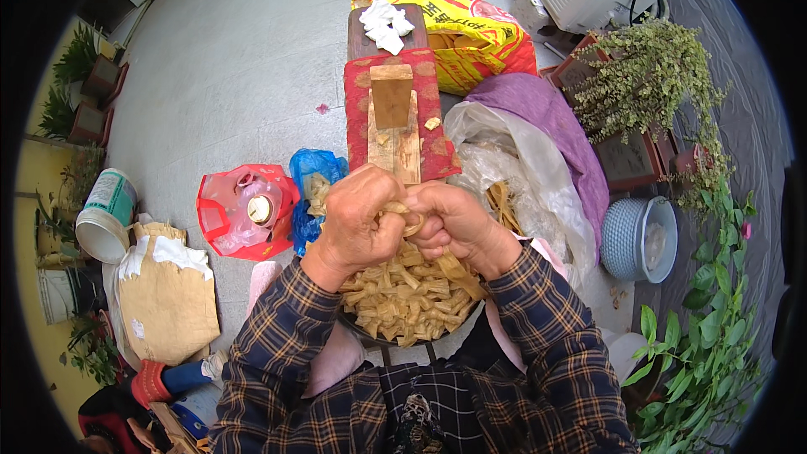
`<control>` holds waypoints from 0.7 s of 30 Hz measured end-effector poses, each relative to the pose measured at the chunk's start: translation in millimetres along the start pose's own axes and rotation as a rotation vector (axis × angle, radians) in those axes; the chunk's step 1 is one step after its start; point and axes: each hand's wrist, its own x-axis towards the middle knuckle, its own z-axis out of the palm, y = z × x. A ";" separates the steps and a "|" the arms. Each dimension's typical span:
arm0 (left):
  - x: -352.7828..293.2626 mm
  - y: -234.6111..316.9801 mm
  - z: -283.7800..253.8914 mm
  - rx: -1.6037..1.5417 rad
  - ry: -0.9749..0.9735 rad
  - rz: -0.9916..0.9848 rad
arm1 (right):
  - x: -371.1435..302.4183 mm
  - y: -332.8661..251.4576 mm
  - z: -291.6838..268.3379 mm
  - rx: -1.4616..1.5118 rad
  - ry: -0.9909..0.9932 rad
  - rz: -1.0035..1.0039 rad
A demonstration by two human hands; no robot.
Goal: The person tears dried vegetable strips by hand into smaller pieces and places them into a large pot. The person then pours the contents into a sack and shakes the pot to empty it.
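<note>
My left hand [357, 214] and my right hand [462, 223] meet in front of me, both closed. A tan, folded strip [409, 212] runs between their fingers; its material is not clear, and a loop of it shows at the thumbs. Directly below lies a heap of short tan folded pieces [403, 298], filling a dark round pan [360, 335] on my lap. One longer flat strip [458, 273] rests on the heap under my right hand. Just beyond my fists stands a wooden board with an upright block [392, 97], set on a red patterned cloth [357, 118].
White crumpled tissue [387, 23] tops the bench's far end. Right of it are a yellow-red sack [471, 42], a clear plastic bag [538, 176] with tan strips, and a blue basket [622, 240]. At left are a red bag [223, 227] and a blue plastic bag [315, 170].
</note>
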 end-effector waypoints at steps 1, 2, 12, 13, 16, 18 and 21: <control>-1.2 2.1 -1.2 -0.001 0.015 -0.053 | -1.4 -2.4 0.3 0.033 -0.043 -0.037; -2.4 3.7 -2.4 -0.002 0.030 -0.107 | -2.4 -3.7 3.1 -0.141 0.047 -0.133; -2.8 -6.1 -10.7 -0.504 -0.114 -0.767 | -3.3 -3.7 2.9 -0.561 0.155 -0.514; -2.2 -4.8 -11.6 -0.521 -0.117 -0.777 | -2.1 -4.3 -1.8 -0.517 0.114 -0.458; 0.7 1.3 -10.4 -0.423 -0.127 -0.747 | -5.7 -9.6 -7.9 -0.285 -0.026 -0.300; 1.9 7.8 -12.0 -0.150 -0.121 -0.642 | -8.9 -10.4 -11.7 -0.121 -0.105 -0.264; 3.8 10.9 -17.8 -0.084 -0.208 -0.535 | -8.1 -9.6 -15.8 -0.008 -0.130 -0.291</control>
